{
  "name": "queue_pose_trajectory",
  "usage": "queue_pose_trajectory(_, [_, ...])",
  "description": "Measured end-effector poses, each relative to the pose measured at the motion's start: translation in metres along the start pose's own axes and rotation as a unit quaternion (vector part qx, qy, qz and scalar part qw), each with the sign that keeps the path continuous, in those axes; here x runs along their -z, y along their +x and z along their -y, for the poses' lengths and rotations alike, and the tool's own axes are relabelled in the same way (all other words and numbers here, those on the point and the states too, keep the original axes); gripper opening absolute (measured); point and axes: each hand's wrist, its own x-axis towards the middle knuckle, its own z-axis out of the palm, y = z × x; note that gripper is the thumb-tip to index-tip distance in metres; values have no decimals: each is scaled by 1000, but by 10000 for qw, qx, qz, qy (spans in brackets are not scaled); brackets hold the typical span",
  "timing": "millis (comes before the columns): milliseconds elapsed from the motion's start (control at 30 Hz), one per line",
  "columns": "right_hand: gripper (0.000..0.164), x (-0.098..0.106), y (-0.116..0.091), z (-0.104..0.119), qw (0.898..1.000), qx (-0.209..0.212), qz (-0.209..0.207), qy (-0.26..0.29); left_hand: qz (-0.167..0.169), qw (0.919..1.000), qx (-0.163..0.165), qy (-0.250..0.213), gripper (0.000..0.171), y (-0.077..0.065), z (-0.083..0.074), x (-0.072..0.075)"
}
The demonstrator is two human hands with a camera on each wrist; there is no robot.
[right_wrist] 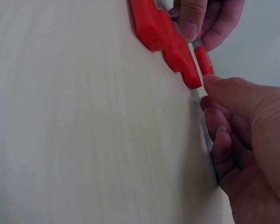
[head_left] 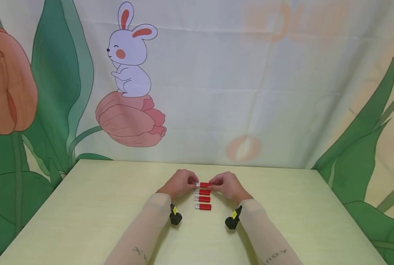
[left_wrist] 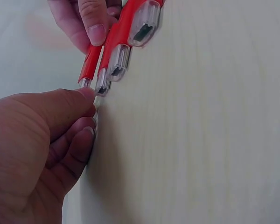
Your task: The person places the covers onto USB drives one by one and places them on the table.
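Several red USB flash drives with clear caps lie in a column on the table, red ends to the right. Between both hands is the farthest flash drive. My left hand pinches its clear cap end with thumb and fingertips. At the red end, my right hand pinches it the same way. In the left wrist view this flash drive runs from one hand to the other, its cap tip partly hidden by the left thumb. The right wrist view shows its red body by the right thumb.
Nearer me are the other drives: a second flash drive close to the held one, then a third and the nearest. They rest on the pale wooden table. Behind its back edge hangs a printed curtain.
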Motion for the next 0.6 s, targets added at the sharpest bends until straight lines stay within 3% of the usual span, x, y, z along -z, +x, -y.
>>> queue_pose_trajectory(600, [19, 2, -1, 8, 9991, -347, 212, -95, 61, 9997, 20, 254, 12, 1, -1, -1])
